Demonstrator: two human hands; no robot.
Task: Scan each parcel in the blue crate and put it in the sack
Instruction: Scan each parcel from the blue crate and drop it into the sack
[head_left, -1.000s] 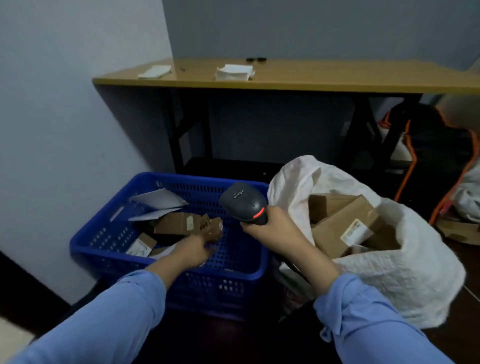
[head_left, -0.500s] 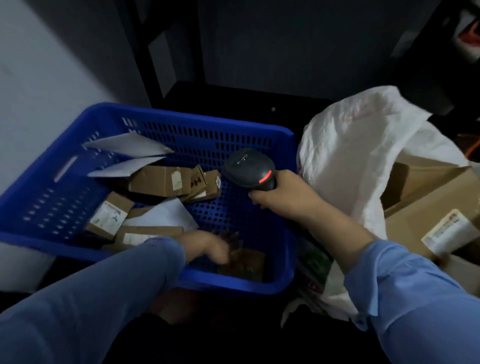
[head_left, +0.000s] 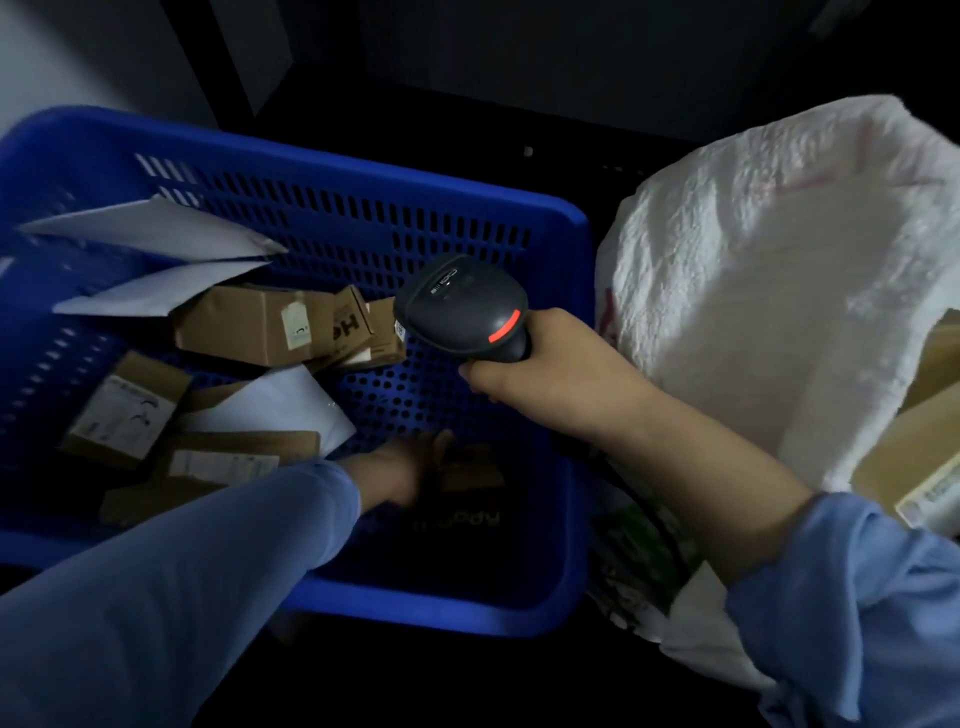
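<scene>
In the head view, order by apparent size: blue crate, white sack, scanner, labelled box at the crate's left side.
1. blue crate.
2. white sack, partly cropped.
3. scanner and labelled box look alike; the scanner is nearer, so unranked.

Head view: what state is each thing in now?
Blue crate, holds several parcels and envelopes.
Sack, mouth open, boxes inside.
Barcode scanner, red light on, held above the crate.
Right hand, wrapped round the scanner handle.
Left hand, low in the crate at a small brown parcel; hold unclear.
</scene>
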